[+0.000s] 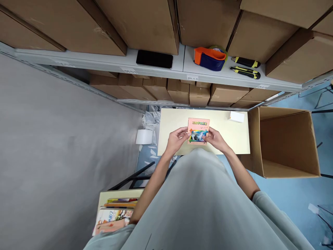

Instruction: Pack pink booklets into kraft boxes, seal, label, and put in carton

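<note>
A small pink book (pixel 198 123) with a colourful cover picture and Chinese lettering is held up over the cream tabletop (pixel 171 118). My left hand (pixel 178 139) grips its left edge, thumb on the cover and fingers behind. On the opposite edge, my right hand (pixel 215 139) has its thumb across the lower cover, the other fingers partly hidden by the book. Toward the table's back right corner lies a small white box (pixel 236 117).
An open cardboard box (pixel 288 139) adjoins the table's right end. Above, a shelf holds a phone (pixel 154 59), an orange-and-blue tape dispenser (pixel 210 59), utility knives (pixel 246 72) and cartons (pixel 145 24). Books and magazines (pixel 114 217) lie on a lower-left surface beside the grey wall.
</note>
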`<state>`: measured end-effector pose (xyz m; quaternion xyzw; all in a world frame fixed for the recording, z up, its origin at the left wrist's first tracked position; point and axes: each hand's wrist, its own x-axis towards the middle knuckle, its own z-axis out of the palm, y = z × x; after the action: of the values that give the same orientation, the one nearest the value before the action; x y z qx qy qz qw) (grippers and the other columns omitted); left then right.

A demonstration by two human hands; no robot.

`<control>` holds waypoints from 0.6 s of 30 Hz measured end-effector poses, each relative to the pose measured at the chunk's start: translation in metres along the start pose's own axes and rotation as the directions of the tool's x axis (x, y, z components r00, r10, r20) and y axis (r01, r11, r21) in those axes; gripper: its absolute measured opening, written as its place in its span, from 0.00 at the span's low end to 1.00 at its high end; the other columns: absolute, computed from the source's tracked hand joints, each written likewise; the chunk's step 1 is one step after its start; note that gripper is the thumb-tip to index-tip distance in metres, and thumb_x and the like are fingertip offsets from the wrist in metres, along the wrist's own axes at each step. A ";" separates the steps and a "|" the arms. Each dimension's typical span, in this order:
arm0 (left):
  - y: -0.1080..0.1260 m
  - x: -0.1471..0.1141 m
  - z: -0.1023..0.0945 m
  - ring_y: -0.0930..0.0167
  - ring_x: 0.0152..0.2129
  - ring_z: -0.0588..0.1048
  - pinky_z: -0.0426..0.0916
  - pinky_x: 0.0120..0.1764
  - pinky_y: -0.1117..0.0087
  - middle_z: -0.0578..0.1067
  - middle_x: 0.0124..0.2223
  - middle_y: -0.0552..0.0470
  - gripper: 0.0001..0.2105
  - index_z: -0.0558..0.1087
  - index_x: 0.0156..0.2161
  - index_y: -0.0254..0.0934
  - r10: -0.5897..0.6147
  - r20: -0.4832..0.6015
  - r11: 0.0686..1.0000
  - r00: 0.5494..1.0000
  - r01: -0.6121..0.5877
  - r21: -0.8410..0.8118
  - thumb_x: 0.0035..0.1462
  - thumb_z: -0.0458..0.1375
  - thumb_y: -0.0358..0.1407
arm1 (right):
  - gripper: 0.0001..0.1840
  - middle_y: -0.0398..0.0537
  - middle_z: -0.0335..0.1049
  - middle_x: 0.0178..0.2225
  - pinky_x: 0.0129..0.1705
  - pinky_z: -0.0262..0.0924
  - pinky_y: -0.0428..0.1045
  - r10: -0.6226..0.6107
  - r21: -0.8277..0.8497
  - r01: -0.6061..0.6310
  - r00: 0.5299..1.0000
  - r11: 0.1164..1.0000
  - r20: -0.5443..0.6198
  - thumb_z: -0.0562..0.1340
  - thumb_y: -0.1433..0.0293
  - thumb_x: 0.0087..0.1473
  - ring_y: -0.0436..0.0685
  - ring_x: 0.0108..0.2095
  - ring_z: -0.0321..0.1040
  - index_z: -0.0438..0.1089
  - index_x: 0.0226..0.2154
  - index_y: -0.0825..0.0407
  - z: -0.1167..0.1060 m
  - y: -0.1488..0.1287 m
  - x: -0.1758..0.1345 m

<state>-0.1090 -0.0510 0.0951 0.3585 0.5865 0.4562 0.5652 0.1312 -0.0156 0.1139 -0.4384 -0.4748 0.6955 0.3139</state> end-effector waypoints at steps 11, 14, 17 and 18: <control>0.025 -0.011 -0.002 0.62 0.44 0.82 0.76 0.55 0.54 0.86 0.42 0.48 0.07 0.86 0.36 0.46 0.479 0.023 0.830 0.878 -0.461 0.313 0.65 0.68 0.42 | 0.12 0.50 0.82 0.45 0.62 0.72 0.63 -0.316 -0.292 0.255 0.930 0.922 -0.186 0.73 0.55 0.61 0.64 0.53 0.79 0.78 0.35 0.45 -0.004 -0.014 -0.004; 0.026 -0.014 -0.002 0.61 0.46 0.82 0.76 0.55 0.52 0.86 0.45 0.49 0.07 0.86 0.35 0.48 0.523 0.038 0.785 0.851 -0.498 0.368 0.65 0.66 0.41 | 0.09 0.51 0.81 0.49 0.64 0.69 0.67 -0.455 -0.423 0.349 0.872 0.836 -0.178 0.68 0.58 0.67 0.66 0.59 0.77 0.76 0.35 0.43 -0.002 -0.015 -0.008; 0.025 -0.018 0.000 0.60 0.48 0.81 0.75 0.56 0.51 0.86 0.46 0.49 0.08 0.86 0.35 0.49 0.558 0.041 0.754 0.829 -0.526 0.394 0.66 0.66 0.39 | 0.09 0.51 0.81 0.51 0.63 0.69 0.70 -0.581 -0.569 0.408 0.799 0.714 -0.157 0.64 0.62 0.70 0.67 0.60 0.75 0.75 0.34 0.42 -0.001 -0.010 -0.012; 0.025 -0.020 0.001 0.60 0.49 0.81 0.76 0.56 0.50 0.86 0.47 0.49 0.08 0.86 0.35 0.49 0.569 0.037 0.745 0.822 -0.534 0.400 0.66 0.65 0.39 | 0.10 0.51 0.81 0.51 0.62 0.70 0.71 -0.613 -0.605 0.418 0.776 0.677 -0.149 0.63 0.63 0.70 0.67 0.60 0.74 0.75 0.34 0.41 0.000 -0.008 -0.013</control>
<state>-0.1082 -0.0611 0.1254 0.6010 0.5575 0.4908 0.2951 0.1373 -0.0239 0.1250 -0.4666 -0.6943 0.3261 0.4403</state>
